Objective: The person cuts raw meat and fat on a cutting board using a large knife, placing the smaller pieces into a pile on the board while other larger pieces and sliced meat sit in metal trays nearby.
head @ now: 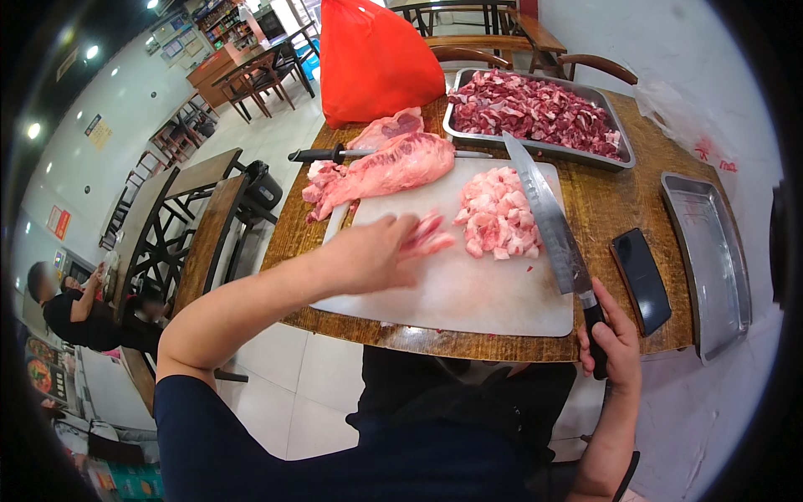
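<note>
My left hand (376, 254) holds several strips of raw meat (430, 238) over the white cutting board (477, 301); hand and strips are blurred. In my right hand (615, 342) is the black handle of a large kitchen knife (546, 213). Its blade points away from me, along the right side of a pile of diced pale meat (499, 213). Behind my left hand, a large piece of raw meat (401, 166) rests across the board's far left part. A honing steel (317, 154) with a black handle passes behind that piece.
A metal tray (621, 164) of cut dark red meat stands at the back right, beside a red bag (376, 63). To the right are a smartphone (641, 279), another metal tray (709, 270) at the wooden table's (298, 251) edge, and a clear plastic bag (684, 113). People sit far left.
</note>
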{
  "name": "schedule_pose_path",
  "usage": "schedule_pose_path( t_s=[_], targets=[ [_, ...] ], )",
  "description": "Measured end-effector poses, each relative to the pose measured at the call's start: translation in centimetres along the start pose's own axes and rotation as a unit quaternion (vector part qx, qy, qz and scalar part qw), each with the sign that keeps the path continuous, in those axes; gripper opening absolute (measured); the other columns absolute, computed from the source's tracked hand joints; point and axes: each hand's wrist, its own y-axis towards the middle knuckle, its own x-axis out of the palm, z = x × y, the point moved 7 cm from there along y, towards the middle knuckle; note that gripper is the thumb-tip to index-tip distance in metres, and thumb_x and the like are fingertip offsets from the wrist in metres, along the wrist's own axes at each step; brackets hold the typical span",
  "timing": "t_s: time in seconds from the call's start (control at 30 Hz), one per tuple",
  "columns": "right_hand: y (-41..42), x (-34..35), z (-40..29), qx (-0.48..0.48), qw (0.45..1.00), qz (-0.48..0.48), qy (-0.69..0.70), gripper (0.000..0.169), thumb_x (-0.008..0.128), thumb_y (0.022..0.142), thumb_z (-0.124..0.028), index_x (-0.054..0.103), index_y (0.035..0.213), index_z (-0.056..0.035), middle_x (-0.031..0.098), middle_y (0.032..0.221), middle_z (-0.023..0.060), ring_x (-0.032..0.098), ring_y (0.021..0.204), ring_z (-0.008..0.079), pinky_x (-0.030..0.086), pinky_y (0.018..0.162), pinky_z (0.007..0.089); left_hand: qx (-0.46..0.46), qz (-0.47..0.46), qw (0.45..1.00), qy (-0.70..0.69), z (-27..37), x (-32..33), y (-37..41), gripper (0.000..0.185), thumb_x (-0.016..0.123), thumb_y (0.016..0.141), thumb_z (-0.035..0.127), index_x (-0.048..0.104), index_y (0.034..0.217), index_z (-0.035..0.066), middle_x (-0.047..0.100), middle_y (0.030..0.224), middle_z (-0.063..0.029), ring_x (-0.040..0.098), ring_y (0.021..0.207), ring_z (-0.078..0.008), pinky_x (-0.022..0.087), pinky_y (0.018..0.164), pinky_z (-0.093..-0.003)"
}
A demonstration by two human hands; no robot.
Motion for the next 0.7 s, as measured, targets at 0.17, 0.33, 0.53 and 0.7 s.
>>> schedule_pose_path(
  t_s=[0.17,0.33,0.53,0.7],
  targets=[
    [0.0,0.4,0.0,-0.007,1.000,-0.007,-0.014,0.069,0.055,0.098,-0.006,0.033,0.162,-0.0103,0.058,0.080,0.0089,0.053,0.052,0.0132,0.046,0.048,0.0262,0.111,0.177,0.978,-0.015,-0.1,2.4,-2.3,0.070,0.080,0.086,0.030,0.051,0.145,0.005,0.061,0.129,-0.0211,0.064,0.114,-0.0384,0.053,0.099,-0.0450],
    [0.1,0.6,0.1,-0.019,0.997,-0.026,-0.066,0.072,0.058,0.092,-0.002,0.035,0.161,-0.0087,0.059,0.078,0.0078,0.052,0.053,0.0119,0.045,0.049,0.0262,0.162,0.275,0.944,-0.081,-0.7,5.0,-2.5,0.047,0.075,0.089,0.015,0.062,0.133,0.004,0.063,0.127,-0.0176,0.062,0.119,-0.0356,0.052,0.101,-0.0436],
    [-1.8,3.8,-2.3,0.038,0.961,-0.021,-0.273,0.060,0.067,0.091,-0.005,0.053,0.149,-0.0040,0.069,0.085,0.0075,0.061,0.058,0.0126,0.051,0.058,0.0279,0.134,0.277,0.943,-0.126,-1.0,3.5,-3.8,0.035,0.072,0.089,0.009,0.067,0.123,0.003,0.066,0.121,-0.0148,0.063,0.115,-0.0341,0.053,0.099,-0.0411],
    [-2.0,7.6,-4.8,-0.060,0.891,-0.057,-0.446,0.056,0.072,0.091,-0.014,0.058,0.145,-0.0111,0.071,0.098,0.0178,0.069,0.078,0.0317,0.054,0.072,0.0365,0.144,0.220,0.951,-0.162,-2.1,4.2,-3.5,0.034,0.074,0.087,0.009,0.067,0.120,0.002,0.065,0.120,-0.0151,0.063,0.113,-0.0331,0.053,0.097,-0.0412]
  ],
)
